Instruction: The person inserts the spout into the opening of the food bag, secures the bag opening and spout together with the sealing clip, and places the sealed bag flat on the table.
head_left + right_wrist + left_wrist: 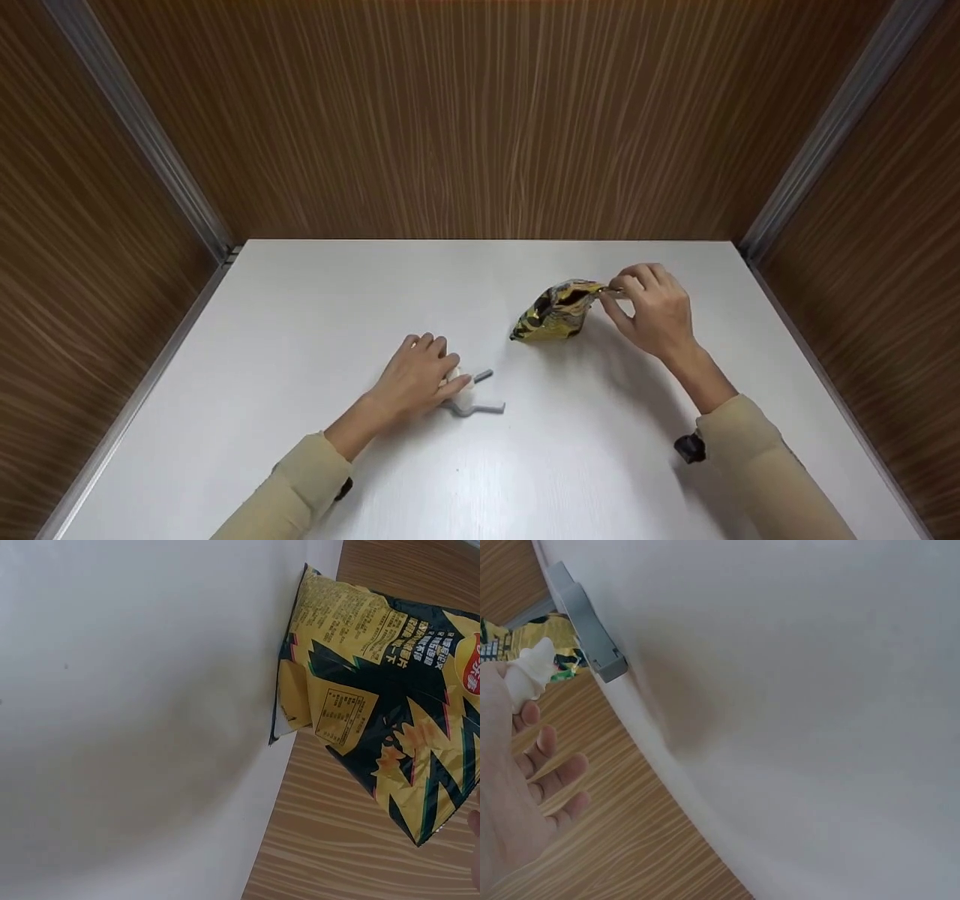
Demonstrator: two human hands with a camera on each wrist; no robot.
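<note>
1. Here, the right hand (654,311) pinches the top edge of a small yellow-and-black crinkled foil snack bag (556,311), fingers curled together on the seam; the bag stands tilted on the white desk (300,315), right of centre and nearer the far edge than the near one
2. In the right wrist view the same bag (375,690) shows its printed back panel and looks puffed, with only its lower corner meeting the desk
3. The left hand (416,375) rests palm down near the middle of the desk, left of the bag and apart from it, lying over a white-and-grey plastic clip (472,397). From the head view its fingers look loosely bent over the white end, and the grey arms poke out to the right
4. In the left wrist view the fingers (551,772) are spread and relaxed with the white part of the clip (531,675) at the thumb side; whether the clip is truly gripped or only covered I cannot tell for sure
5. My reading: the step in hand is steadying the bag's mouth while the clip is being taken up
6. The next move would call for a firm hold on the clip, its arms squeezed apart, then bringing it across to the pinched top edge without letting the bag tip over
</note>
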